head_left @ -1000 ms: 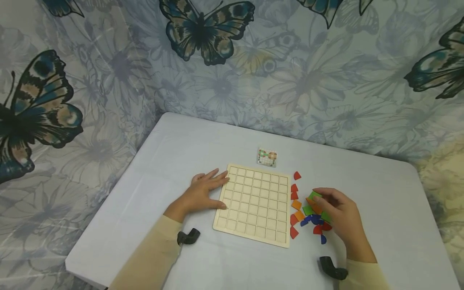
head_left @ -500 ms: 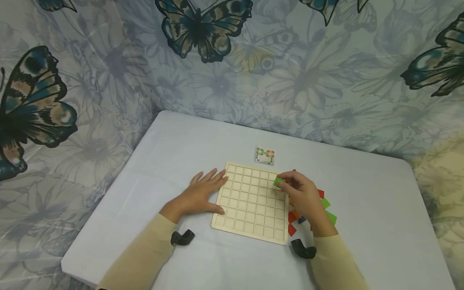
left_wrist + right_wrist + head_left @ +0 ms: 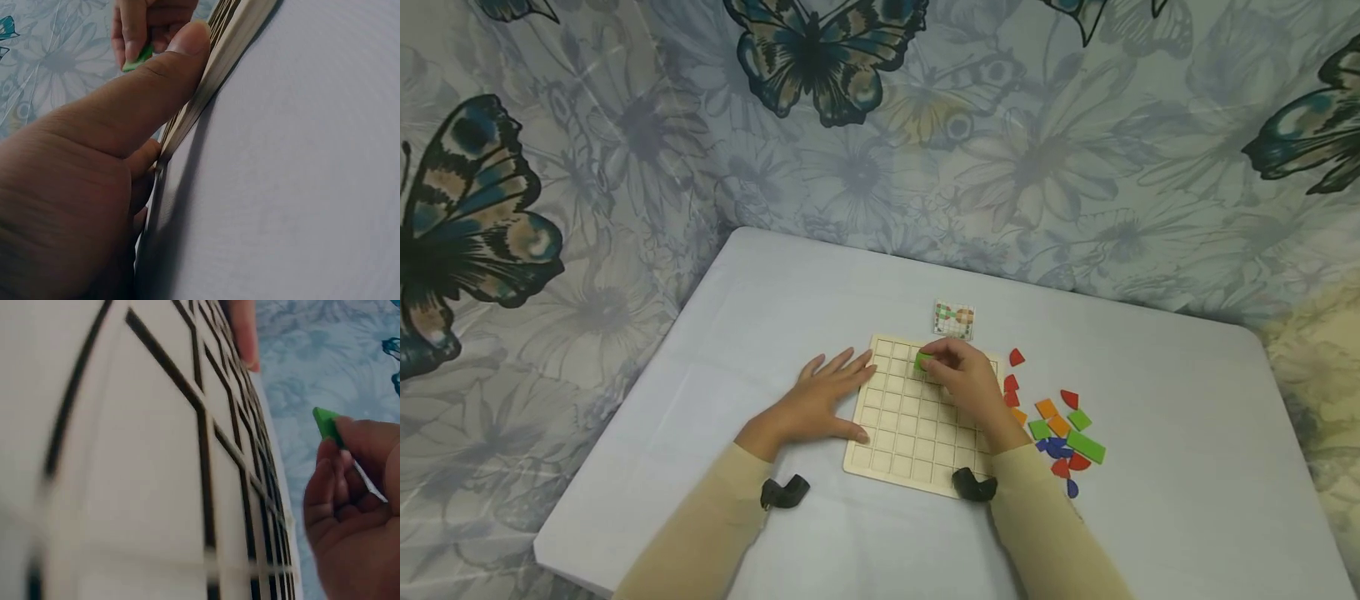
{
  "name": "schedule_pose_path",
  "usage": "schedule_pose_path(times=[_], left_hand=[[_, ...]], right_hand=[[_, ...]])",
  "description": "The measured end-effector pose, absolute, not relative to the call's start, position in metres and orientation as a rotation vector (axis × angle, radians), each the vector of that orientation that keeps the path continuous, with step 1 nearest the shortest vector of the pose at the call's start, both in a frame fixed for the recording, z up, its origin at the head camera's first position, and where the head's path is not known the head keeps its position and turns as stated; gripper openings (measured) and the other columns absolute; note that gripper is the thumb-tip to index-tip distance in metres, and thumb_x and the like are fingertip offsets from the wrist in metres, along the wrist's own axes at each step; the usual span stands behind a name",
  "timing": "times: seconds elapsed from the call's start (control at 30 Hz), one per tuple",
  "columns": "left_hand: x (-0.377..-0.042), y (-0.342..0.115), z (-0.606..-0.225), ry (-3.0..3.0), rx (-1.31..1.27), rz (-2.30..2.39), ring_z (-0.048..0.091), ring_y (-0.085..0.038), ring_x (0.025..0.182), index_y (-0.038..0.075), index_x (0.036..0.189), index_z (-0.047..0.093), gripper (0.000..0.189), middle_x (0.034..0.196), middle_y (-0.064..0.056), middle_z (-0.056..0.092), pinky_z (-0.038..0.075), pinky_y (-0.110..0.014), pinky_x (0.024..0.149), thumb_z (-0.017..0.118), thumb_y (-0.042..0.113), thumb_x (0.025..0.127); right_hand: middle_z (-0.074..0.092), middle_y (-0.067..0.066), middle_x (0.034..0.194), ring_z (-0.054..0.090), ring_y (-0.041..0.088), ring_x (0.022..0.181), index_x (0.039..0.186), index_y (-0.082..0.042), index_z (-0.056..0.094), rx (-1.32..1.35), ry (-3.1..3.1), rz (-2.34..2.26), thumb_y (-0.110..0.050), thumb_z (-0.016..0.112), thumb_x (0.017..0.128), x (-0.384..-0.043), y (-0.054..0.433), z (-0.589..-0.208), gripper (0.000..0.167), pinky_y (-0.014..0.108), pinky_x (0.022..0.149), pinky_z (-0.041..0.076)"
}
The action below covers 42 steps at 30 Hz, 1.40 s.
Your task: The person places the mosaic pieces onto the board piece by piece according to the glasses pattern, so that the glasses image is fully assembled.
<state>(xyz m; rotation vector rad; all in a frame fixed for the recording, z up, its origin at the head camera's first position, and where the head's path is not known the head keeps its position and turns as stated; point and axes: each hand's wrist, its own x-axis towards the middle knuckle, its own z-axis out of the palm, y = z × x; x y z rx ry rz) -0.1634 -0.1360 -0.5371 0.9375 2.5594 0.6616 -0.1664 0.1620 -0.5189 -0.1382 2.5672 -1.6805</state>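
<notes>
- White counter [image 3: 790, 279], beneath the rest.
- Wooden grid board [image 3: 895, 406], lying flat.
- Left grip [image 3: 815, 406], released, spread fingers touching the board's left edge.
- Right grip [image 3: 967, 382], pinching a green piece [image 3: 922, 361].
- Picture card [image 3: 954, 321], just beyond the board.
- That green piece, at the board's far rows; contact unclear.

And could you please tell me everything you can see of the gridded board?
The gridded board is flat, pale and squarish, and looks like wood; lines split its face into square cells inside a plain rim. It lies on the white table, slightly turned in the head view. The left hand touches its left edge. The right hand pinches a green piece over its far part, hiding some cells; whether that piece touches the board, I cannot tell.
</notes>
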Motion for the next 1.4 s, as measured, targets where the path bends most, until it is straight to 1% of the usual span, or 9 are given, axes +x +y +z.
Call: schedule_pose_path(times=[0.2,0.33,0.43,0.53,0.77,1.07,1.4], left_hand=[[-0.162,-0.135,-0.534,2.555,0.937,0.655,-0.004,-0.022,0.166,0.016,0.175,0.025,0.115,0.181,0.003,0.007,-0.005,-0.058,0.129,0.08,0.069,0.088],[-0.162,-0.135,-0.535,2.556,0.936,0.644,-0.005,-0.021,0.165,0.017,0.175,0.024,0.115,0.181,0.005,0.005,-0.006,-0.057,0.129,0.078,0.071,0.089],[-0.162,-0.136,-0.537,2.561,0.926,0.629,-0.007,-0.018,0.165,0.019,0.175,0.022,0.115,0.181,0.008,0.003,-0.007,-0.055,0.129,0.076,0.073,0.089],[-0.162,-0.136,-0.537,2.564,0.928,0.629,-0.007,-0.018,0.165,0.019,0.175,0.022,0.115,0.181,0.008,0.003,-0.007,-0.055,0.129,0.076,0.073,0.089],[-0.161,-0.135,-0.536,2.562,0.946,0.636,-0.005,-0.021,0.165,0.017,0.175,0.025,0.114,0.181,0.006,0.005,-0.005,-0.058,0.129,0.076,0.073,0.09],[-0.161,-0.135,-0.531,2.56,0.938,0.63,-0.003,-0.022,0.166,0.017,0.175,0.025,0.114,0.181,0.005,0.006,-0.005,-0.057,0.129,0.077,0.071,0.09],[-0.162,-0.134,-0.534,2.56,0.931,0.664,-0.002,-0.023,0.166,0.016,0.175,0.026,0.113,0.181,0.003,0.008,-0.005,-0.058,0.129,0.078,0.07,0.089]], right_hand=[[0.072,0.001,0.103,0.063,0.024,0.091,0.113,-0.016,0.08,-0.152,2.545,-1.664,-0.027,0.077,0.106,-0.176,0.142,-0.531,0.014,0.04,0.08,0.053],[0.073,-0.001,0.104,0.065,0.023,0.092,0.111,-0.017,0.08,-0.171,2.565,-1.65,-0.026,0.076,0.106,-0.18,0.135,-0.536,0.011,0.043,0.084,0.054],[0.072,-0.002,0.103,0.064,0.021,0.091,0.111,-0.018,0.08,-0.198,2.6,-1.611,-0.027,0.077,0.105,-0.18,0.133,-0.54,0.011,0.043,0.083,0.054],[0.071,-0.003,0.1,0.063,0.02,0.089,0.111,-0.017,0.08,-0.226,2.65,-1.556,-0.027,0.077,0.105,-0.177,0.132,-0.544,0.011,0.041,0.081,0.054],[0.069,-0.003,0.099,0.062,0.019,0.087,0.112,-0.015,0.08,-0.263,2.725,-1.5,-0.024,0.077,0.105,-0.172,0.132,-0.546,0.012,0.042,0.08,0.054],[0.072,-0.002,0.1,0.063,0.018,0.086,0.112,-0.014,0.081,-0.275,2.755,-1.504,-0.023,0.076,0.106,-0.176,0.13,-0.546,0.012,0.041,0.08,0.055],[0.071,-0.001,0.1,0.063,0.019,0.085,0.111,-0.013,0.081,-0.255,2.768,-1.449,-0.024,0.076,0.106,-0.176,0.129,-0.545,0.013,0.041,0.079,0.055]])
